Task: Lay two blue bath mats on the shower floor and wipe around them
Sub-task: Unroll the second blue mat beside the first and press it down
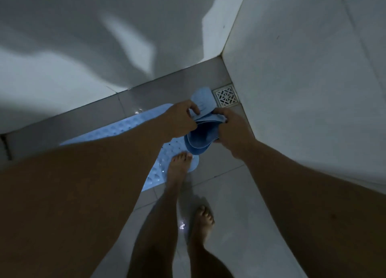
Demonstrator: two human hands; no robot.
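Observation:
One light blue bath mat point(117, 129) with round bumps lies flat on the grey shower floor along the left wall; my left forearm hides its middle and my bare foot stands on its near end. A second blue mat point(203, 102), folded over on itself, hangs in the air above the floor near the corner. My left hand point(181, 121) pinches its upper folded edge. My right hand point(234, 131) grips the fold from the right side. The dark inner fold point(197, 142) of the held mat droops between both hands.
A square metal drain grate point(226, 97) sits in the floor corner right behind the held mat. White tiled walls point(302, 89) meet at that corner. My two bare feet point(203, 217) stand on the wet grey floor tiles point(229, 194).

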